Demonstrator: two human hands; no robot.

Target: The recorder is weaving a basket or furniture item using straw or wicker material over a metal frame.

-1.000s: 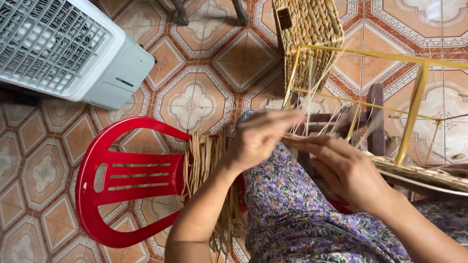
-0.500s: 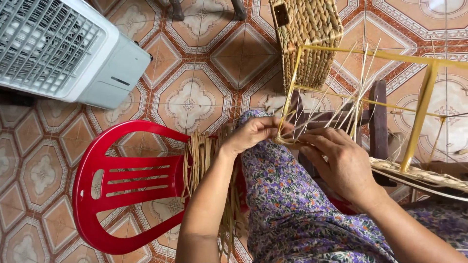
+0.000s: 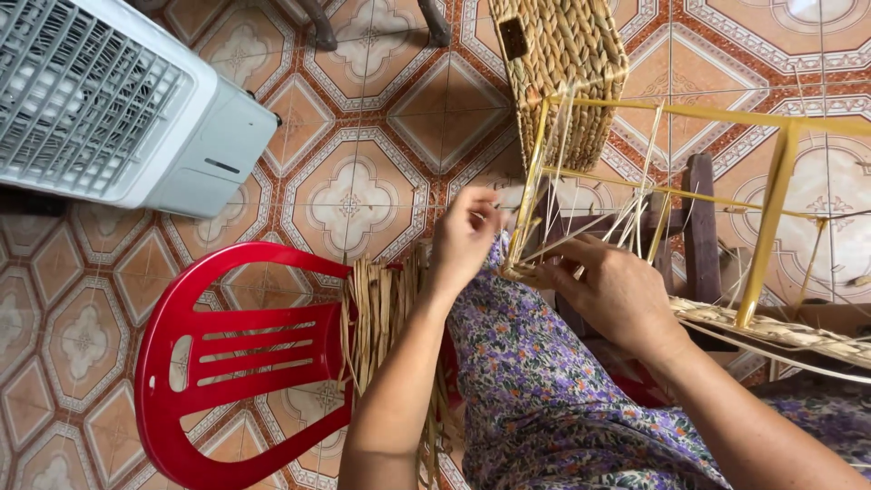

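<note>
Above the lap, at the lower corner of the yellow wire frame [image 3: 771, 218], both hands work on thin straw strands [image 3: 635, 213]. The left hand [image 3: 464, 238] has its fingers closed narrow on a few strands near the frame's corner post. The right hand [image 3: 617, 295] lies just beside it, fingers curled around the woven start at the same corner; I cannot tell exactly how many strands it holds, because the knuckles hide them.

What could go wrong, in my judgement: the strands are dry and thin, so a sharp pull may snap one, or the tension may get lost and the weave at the corner may loosen. The many free strands standing up between the frame bars could also tangle with each other.

The strands look pale, flat and stiff, some upright, some crossing. A woven edge [image 3: 780, 327] already runs along the frame's bottom bar to the right. A bundle of raw straw [image 3: 386, 318] hangs over a red plastic chair [image 3: 227, 363], near the left arm. A finished woven basket [image 3: 562, 63] stands on the tiled floor [image 3: 363, 191] behind the frame, and a white fan unit [image 3: 109, 100] is well apart.
</note>
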